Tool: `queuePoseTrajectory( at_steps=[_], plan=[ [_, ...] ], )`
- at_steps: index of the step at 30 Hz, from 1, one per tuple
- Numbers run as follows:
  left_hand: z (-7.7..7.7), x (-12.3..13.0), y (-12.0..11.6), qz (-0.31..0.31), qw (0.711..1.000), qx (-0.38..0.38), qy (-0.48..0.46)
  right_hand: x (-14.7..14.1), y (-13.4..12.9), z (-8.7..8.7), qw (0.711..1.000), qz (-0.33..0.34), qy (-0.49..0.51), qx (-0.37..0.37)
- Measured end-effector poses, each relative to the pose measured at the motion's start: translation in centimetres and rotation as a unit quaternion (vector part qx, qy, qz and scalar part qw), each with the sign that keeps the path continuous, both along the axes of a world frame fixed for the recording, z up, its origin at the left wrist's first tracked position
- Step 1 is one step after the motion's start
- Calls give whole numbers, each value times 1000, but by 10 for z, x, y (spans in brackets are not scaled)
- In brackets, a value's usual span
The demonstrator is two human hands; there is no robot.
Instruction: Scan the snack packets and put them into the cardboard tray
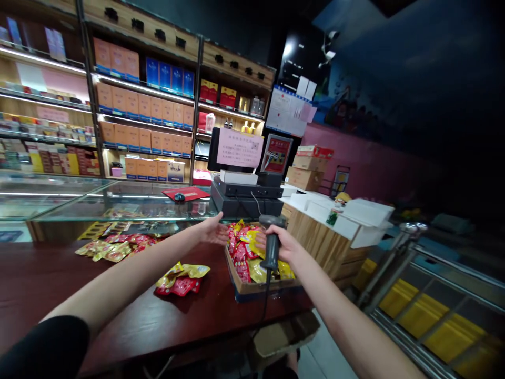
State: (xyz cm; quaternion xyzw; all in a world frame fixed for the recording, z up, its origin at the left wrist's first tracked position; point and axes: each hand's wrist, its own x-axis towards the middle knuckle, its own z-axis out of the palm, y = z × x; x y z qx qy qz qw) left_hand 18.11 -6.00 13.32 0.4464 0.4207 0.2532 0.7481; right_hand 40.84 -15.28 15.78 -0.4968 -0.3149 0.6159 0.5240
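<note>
A dark grey handheld barcode scanner (pixel 272 247) is in my right hand (pixel 284 243), which closes round its handle over the right part of a cardboard box (pixel 252 288). From the scanner's base a cable hangs down past the box's front. Red and yellow snack packets (pixel 241 252) fill the box in a loose heap. My left hand (pixel 213 230), fingers stretched out and holding nothing, is at the box's left back edge. On the dark red table, a small pile of gold and red packets (pixel 182 278) lies left of the box. Further left is a bigger packet pile (pixel 114 246).
Behind the table runs a glass counter (pixel 130 197) with a mouse (pixel 179 197) on a red mat. A monitor with a pink notice (pixel 240 148) stands above a black cash drawer (pixel 246 204). Metal railings (pixel 418 263) are at right, and stocked shelves line the back wall.
</note>
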Motion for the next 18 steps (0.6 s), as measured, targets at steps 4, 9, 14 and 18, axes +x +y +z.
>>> queuePoseTrajectory(
  at_steps=[4,9,14,18],
  plan=[
    [-42,-61,-10,2,987,72,141,-54,-16,-42,989,115,92,-28],
    [-69,-104,-30,-49,949,137,280,-121,-9,-90,989,89,-84,-77],
    [-84,-112,-46,-45,955,47,289,-152,38,-115,984,83,-123,-94],
    [-94,-108,-49,35,957,51,284,-162,55,-123,975,135,-113,-135]
  ],
)
